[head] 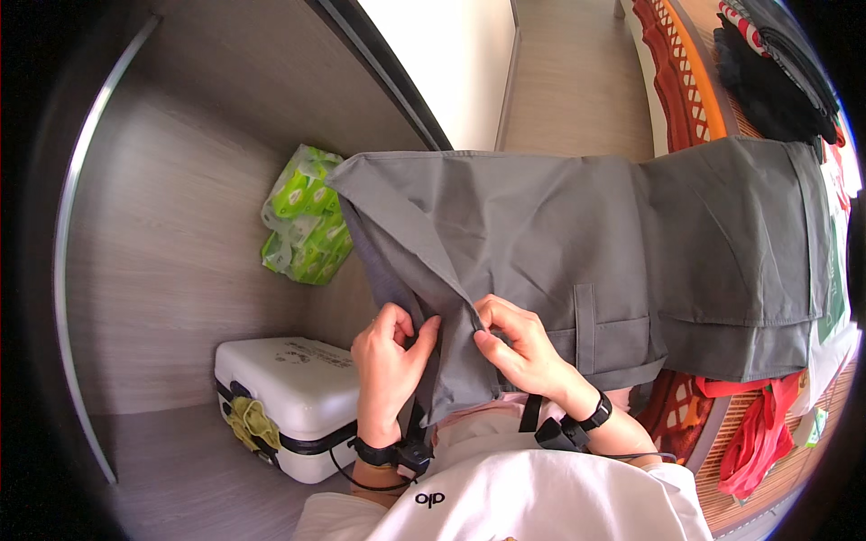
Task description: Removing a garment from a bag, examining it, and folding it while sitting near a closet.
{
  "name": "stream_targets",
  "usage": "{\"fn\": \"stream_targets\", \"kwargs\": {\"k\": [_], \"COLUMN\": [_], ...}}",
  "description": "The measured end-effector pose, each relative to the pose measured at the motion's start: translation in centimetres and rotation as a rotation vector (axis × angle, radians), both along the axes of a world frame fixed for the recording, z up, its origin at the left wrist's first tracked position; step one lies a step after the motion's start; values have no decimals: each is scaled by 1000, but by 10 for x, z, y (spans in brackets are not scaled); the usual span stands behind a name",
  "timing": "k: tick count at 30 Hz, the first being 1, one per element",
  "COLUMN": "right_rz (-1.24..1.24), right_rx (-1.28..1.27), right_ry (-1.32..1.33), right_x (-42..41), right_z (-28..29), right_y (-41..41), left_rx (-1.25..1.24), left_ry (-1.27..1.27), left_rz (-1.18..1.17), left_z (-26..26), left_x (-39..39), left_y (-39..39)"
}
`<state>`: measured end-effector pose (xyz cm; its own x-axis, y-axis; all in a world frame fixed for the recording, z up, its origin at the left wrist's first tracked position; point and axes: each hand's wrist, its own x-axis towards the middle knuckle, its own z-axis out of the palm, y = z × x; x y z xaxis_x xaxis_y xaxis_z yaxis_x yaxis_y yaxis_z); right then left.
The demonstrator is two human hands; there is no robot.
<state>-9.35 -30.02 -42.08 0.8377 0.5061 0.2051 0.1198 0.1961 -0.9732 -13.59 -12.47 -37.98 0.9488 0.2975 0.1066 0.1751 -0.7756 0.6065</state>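
A large grey fabric cover or bag [541, 223] stretches from in front of my body to the surface on the right. My left hand [392, 355] pinches the fabric near its left opening, thumb and fingers closed on the cloth. Beside it, my right hand [511, 338] grips the folded edge between thumb and fingers. A darker inner face of the cloth shows at the left corner. Straps with small black devices are on both wrists. A stitched strip and a flap lie on the cloth to the right of my right hand.
A white hard case [298, 399] with a yellow-green cloth on its handle stands at lower left. Green tissue packs [308, 223] lie in the cabinet behind. Dark folded clothes [771, 81] and a red cloth bag [761, 433] rest on the mat-covered surface at right.
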Motion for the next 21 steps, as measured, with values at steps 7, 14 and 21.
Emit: {"fn": "stream_targets", "kwargs": {"k": [7,14,21], "right_rz": [-139,-109,-248], "right_rx": [-84,39,-185], "right_ry": [-70,186,-77], "right_x": [7,12,43], "right_z": [-13,-9,34], "right_y": [2,6,13], "left_rx": [-574,-529,-234], "left_ry": [-53,-183,-164], "left_rz": [80,40,-168], "left_z": [23,16,21], "left_x": [-10,-14,-14], "left_y": [21,19,5]}}
